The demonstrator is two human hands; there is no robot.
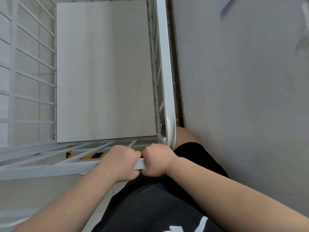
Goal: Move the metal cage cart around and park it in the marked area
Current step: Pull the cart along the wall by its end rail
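I look straight down into a white metal cage cart (50, 168) with barred sides and a pale flat floor panel (103, 72); nothing lies inside it. My left hand (122, 162) and my right hand (157, 160) sit side by side, both wrapped around the cart's near top rail close to its right corner. Yellow-and-black striped floor tape (90, 155) shows through the near bars, just below the rail.
A grey wall (242, 97) runs along the cart's right side, very close to the right top rail (164, 64), with a dark narrow gap between them. My black shorts and a knee fill the space below the rail. Pale tiled floor shows at the left.
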